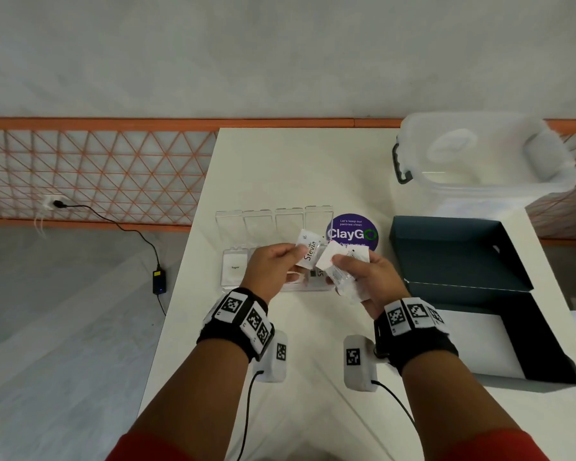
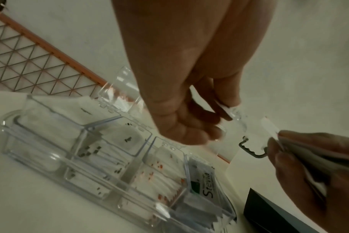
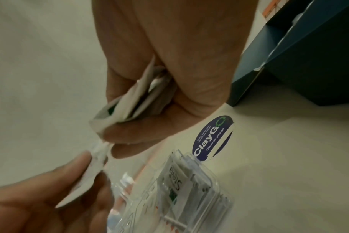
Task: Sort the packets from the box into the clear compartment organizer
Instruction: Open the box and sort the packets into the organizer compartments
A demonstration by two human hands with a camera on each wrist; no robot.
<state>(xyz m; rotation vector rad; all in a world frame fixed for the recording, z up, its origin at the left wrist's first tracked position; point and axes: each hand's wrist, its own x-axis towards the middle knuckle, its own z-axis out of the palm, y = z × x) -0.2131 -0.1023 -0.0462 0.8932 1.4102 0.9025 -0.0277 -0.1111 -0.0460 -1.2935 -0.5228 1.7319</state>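
Head-camera view looking down at a white table [image 1: 280, 168] that fills the centre and right of the frame. Just below the middle, both hands are raised together above a clear compartment organizer [image 1: 233, 224] whose lids stand open toward the top of the frame. The left hand [image 1: 270, 264] pinches a white packet printed "Stevia" [image 1: 308, 249] between thumb and fingers, the packet tilted upward. The right hand [image 1: 369, 277], touching distance to its right, is curled round a small bundle of white packets [image 1: 341, 261]. In the left wrist view the organizer's [image 2: 102, 157] four compartments all hold white packets, and the one nearest the lower right of that frame shows another Stevia packet [image 2: 204, 181] standing on edge. At the right of the head view lies the open dark box [image 1: 463, 257] with its flap folded out. A round purple ClayGo sticker [image 1: 353, 231] sits on the table between organizer and box. A translucent lidded plastic tub [image 1: 479, 154] with a dark handle stands at the upper right. At the left, a black power adapter [image 1: 158, 281] lies on the grey floor
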